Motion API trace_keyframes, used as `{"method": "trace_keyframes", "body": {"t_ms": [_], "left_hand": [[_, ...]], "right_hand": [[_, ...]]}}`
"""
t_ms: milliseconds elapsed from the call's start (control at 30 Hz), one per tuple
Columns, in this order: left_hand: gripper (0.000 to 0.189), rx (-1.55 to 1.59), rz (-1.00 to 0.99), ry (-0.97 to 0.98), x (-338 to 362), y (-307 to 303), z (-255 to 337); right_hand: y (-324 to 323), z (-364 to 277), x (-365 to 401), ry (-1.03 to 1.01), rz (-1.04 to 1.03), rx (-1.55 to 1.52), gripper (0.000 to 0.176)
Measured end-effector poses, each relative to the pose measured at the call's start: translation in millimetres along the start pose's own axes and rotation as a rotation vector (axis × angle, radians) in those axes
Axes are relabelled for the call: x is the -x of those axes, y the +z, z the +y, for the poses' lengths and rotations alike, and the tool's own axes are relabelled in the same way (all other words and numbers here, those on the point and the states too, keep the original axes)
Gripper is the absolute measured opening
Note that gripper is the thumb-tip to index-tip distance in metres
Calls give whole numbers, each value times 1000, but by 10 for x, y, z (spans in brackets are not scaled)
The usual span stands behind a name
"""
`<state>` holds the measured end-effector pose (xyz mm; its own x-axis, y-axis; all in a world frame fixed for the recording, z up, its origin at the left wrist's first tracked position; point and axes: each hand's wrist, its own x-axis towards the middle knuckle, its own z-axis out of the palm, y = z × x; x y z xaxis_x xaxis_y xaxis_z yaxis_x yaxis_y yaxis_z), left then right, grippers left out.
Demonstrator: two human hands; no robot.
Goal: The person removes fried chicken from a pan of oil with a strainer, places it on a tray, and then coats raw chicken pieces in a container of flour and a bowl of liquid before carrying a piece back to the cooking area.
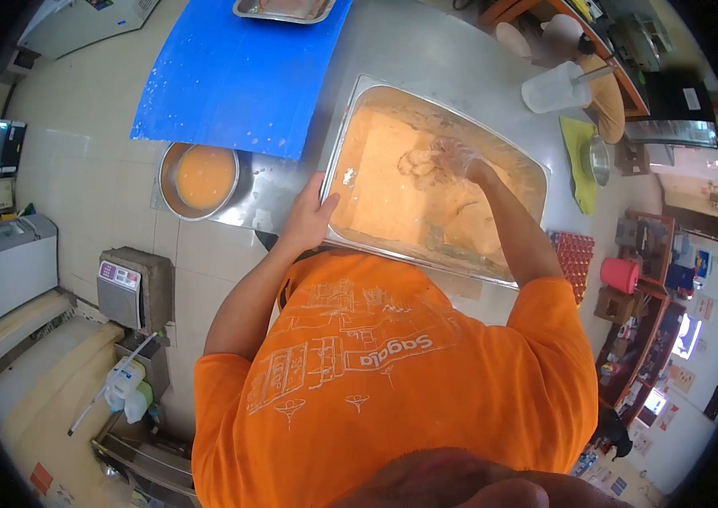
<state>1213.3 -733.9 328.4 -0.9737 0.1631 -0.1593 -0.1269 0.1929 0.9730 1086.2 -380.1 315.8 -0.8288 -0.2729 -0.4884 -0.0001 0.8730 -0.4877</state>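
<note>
A large metal tray (532,161) of pale orange flour-like powder stands on the steel table. My left hand (312,216) grips its left rim near the front corner, thumb over the edge. Inside the tray, my right hand (456,158) is coated with powder and touches a lumpy, coated piece (422,167). Its fingers are curled and partly hidden by the powder. A larger mound (473,229) lies in the front right part of the tray. Left of the tray is a round metal bowl (164,182) of orange liquid (205,176).
A blue board (232,76) lies at the back left, with a small metal tray (284,17) on it. Right of the large tray are a clear pitcher (549,87), a green cloth (577,161), a metal bowl (600,161) and a red egg tray (572,262). A person (604,97) is at the back right.
</note>
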Motion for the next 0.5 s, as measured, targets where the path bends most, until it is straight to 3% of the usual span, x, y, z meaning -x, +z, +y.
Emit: {"method": "trace_keyframes", "body": {"t_ms": [100, 200, 300, 400, 500], "left_hand": [[34, -2, -6, -10, 3, 13, -43], [35, -14, -19, -16, -30, 15, -43], [36, -20, -10, -9, -17, 14, -47], [36, -32, 9, 6, -28, 33, -181], [38, -51, 3, -5, -24, 33, -202]], "right_hand": [[110, 145, -30, 75, -19, -25, 33], [266, 255, 26, -175, 94, 160, 35], [135, -510, 377, 19, 91, 351, 36], [376, -229, 118, 34, 57, 368, 34], [591, 153, -4, -75, 184, 329, 29]]}}
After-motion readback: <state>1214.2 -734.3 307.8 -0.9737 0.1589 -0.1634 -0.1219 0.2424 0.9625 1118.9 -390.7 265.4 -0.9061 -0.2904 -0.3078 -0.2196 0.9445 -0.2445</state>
